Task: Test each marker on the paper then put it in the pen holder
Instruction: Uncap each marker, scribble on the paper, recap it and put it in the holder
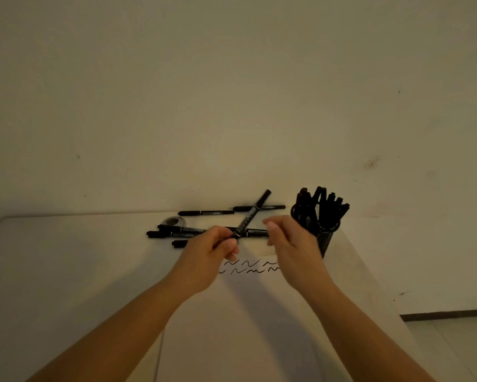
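My left hand [209, 252] pinches the lower end of a black marker [252, 215] that points up and to the right, above the table. My right hand [289, 244] hovers just right of it with fingers loosely bent and holds nothing. Several more black markers [207, 212] lie on the table behind my hands. A black mesh pen holder [324, 238] stands at the right and is packed with markers [321, 206]. White paper [248, 312] lies under my hands, with two rows of black squiggles [245, 267] on it.
The white table [66, 271] stands against a plain wall. Its right edge runs just past the pen holder, with floor below at the far right. A small clear roll, perhaps tape [175, 221], lies among the loose markers.
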The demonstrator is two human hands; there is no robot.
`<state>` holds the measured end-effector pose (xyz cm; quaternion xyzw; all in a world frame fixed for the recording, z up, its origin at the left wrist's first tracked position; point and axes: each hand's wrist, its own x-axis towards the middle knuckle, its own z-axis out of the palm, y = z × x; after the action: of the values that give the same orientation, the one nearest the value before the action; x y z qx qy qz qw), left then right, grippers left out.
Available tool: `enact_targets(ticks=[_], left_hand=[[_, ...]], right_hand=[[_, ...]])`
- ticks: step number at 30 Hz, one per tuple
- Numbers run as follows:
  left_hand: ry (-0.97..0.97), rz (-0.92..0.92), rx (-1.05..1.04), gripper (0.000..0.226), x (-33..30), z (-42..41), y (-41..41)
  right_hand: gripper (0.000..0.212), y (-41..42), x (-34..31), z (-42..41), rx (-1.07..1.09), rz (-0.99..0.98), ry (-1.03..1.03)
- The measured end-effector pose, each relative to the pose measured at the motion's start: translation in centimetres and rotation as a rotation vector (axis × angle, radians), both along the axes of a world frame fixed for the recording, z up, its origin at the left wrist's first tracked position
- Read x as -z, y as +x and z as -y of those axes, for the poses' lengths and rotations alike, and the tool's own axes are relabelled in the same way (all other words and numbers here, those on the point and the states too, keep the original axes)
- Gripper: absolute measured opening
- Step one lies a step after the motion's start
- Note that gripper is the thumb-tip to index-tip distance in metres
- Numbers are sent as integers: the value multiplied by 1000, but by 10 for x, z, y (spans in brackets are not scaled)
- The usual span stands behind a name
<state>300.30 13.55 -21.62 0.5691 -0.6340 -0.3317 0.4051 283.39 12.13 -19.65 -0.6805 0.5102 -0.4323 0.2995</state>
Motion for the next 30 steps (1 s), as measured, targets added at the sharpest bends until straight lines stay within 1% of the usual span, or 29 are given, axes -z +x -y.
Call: enact_targets(ticks=[1,3,6,9,11,14,18,20,22,24,25,26,28,30], left_hand=[[21,-24,25,14,1,-8,0],[44,-33,50,12,6,-24,2],[37,19,49,14,10,-42,15],[64,93,87,20,17,-56,28],[86,119,85,19,19,-63,34],[55,192,49,14,20,-69,37],[-93,364,-22,13,13,-76,35],[-200,506,-86,19,12,-80,36],[-328,683,-132,28,16,-84,43],[-358,741,-131,38,24,-92,53],[-359,724,-123,42,29,-95,58],[-354,679,-117,44,33,-95,63],[-246,522,-96,42,34,-89,68],[-116,411,-45,38,38,-81,67]], right_hand=[[13,9,2,-5,-60,76,102],[18,25,8,-14,-120,162,153],[23,40,20,-29,-87,296,160],[23,52,33,-40,-54,409,216],[23,59,39,-48,-79,390,252],[22,66,42,-52,-110,296,259],[27,73,45,-53,-40,343,301],[28,78,44,-52,-3,364,311],[27,70,39,-39,155,451,318],[27,48,27,-21,325,583,287],[26,37,24,-15,348,588,254],[24,30,23,-11,324,536,227],[16,31,28,-12,178,392,224],[11,45,37,-18,0,307,285]])
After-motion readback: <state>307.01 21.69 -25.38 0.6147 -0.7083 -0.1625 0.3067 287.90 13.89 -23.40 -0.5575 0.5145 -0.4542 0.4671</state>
